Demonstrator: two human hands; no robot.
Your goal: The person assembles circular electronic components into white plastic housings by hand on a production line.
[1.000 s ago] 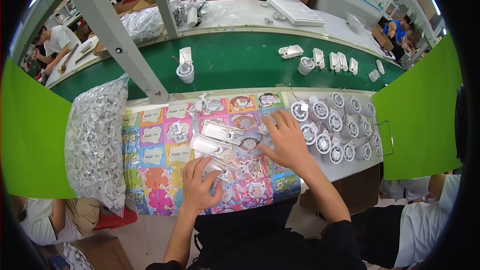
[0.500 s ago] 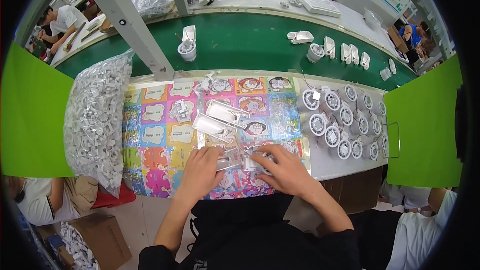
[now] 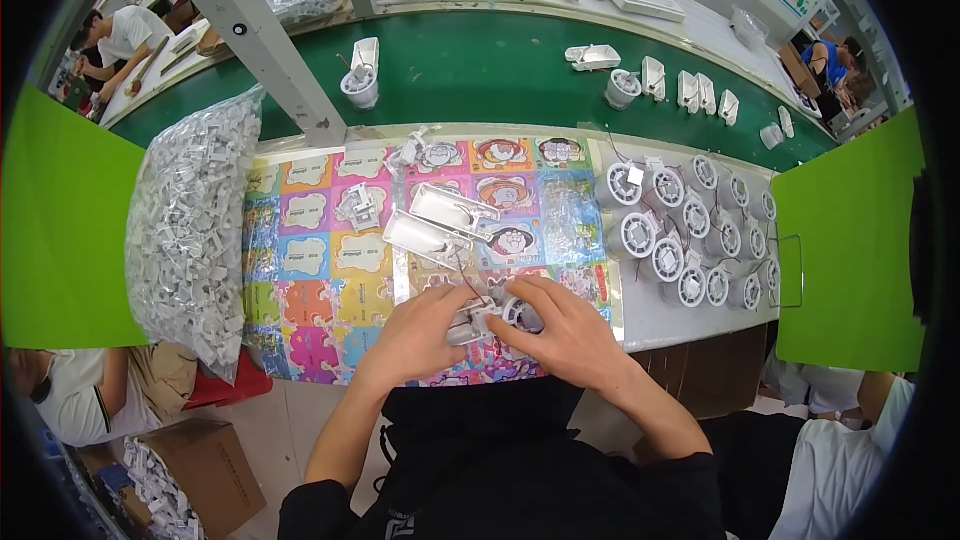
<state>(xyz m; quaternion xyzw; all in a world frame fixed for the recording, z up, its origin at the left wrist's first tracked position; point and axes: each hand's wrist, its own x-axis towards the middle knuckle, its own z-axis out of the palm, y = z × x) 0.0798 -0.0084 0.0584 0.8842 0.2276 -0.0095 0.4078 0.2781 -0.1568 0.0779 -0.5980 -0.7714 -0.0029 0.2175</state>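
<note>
My left hand (image 3: pixel 422 333) is closed around a white oblong plastic housing (image 3: pixel 464 328), its fingers partly hiding it. A small white plastic bracket (image 3: pixel 482 316) sits at the housing's right end, with a thin dark red wire rising from it. My right hand (image 3: pixel 568 332) reaches in from the right, its thumb against the bracket and its fingers curled over a white round cup (image 3: pixel 522 314). How firmly those fingers touch the cup cannot be seen. Just beyond my hands, two open white housings (image 3: pixel 450 208) lie side by side on the colourful printed sheet (image 3: pixel 305 310).
A clear bag of small white parts (image 3: pixel 190 240) stands at the left. Several white cups with round tops and wires (image 3: pixel 690 220) fill the right side. Across the green belt (image 3: pixel 480 60) lie more cups and housings. A grey post (image 3: pixel 262 50) rises at the far left.
My hands have come closer together, the left moving right. The housing and the bracket, which were apart, now meet between my hands. The right thumb has moved onto the bracket.
</note>
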